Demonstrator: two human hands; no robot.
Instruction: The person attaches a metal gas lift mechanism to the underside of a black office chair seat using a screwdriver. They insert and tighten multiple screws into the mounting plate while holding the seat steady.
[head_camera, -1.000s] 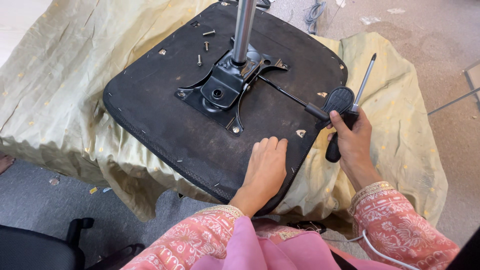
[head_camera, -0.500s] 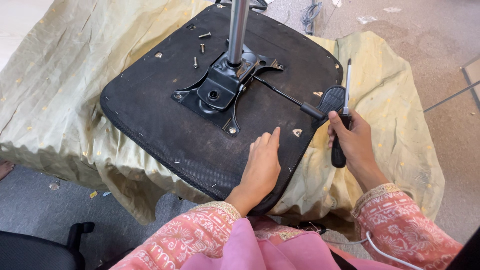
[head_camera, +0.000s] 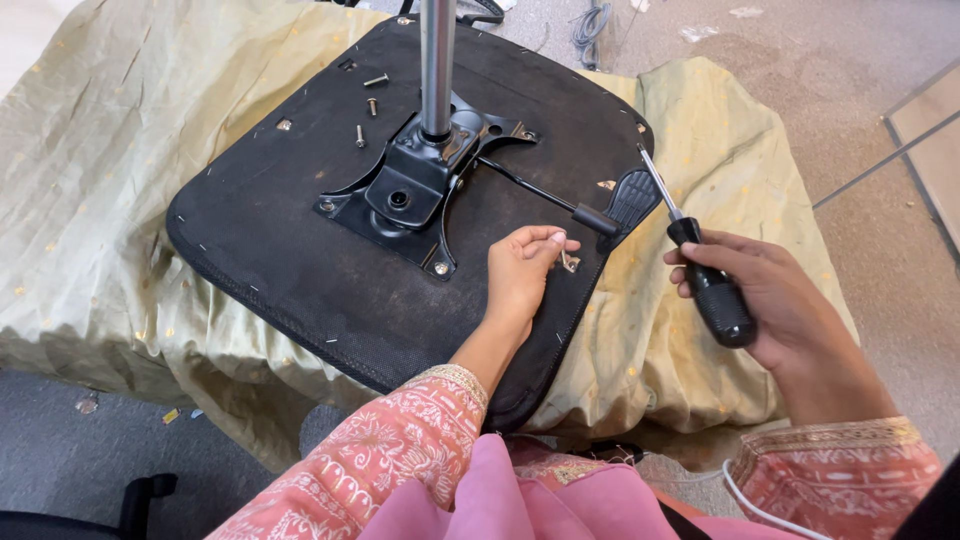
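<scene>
One black-handled screwdriver (head_camera: 700, 265) w/ steel shaft, right hand (head_camera: 770, 295) fingers wrapped round it.

- We see a low support draped in a pale gold cloth (head_camera: 120, 170), standing on grey floor (head_camera: 60, 440).
- On the cloth lies an upturned black chair seat (head_camera: 280, 250), reaching toward the near edge.
- Loose screws (head_camera: 368, 105) lie on the seat's far part.
</scene>
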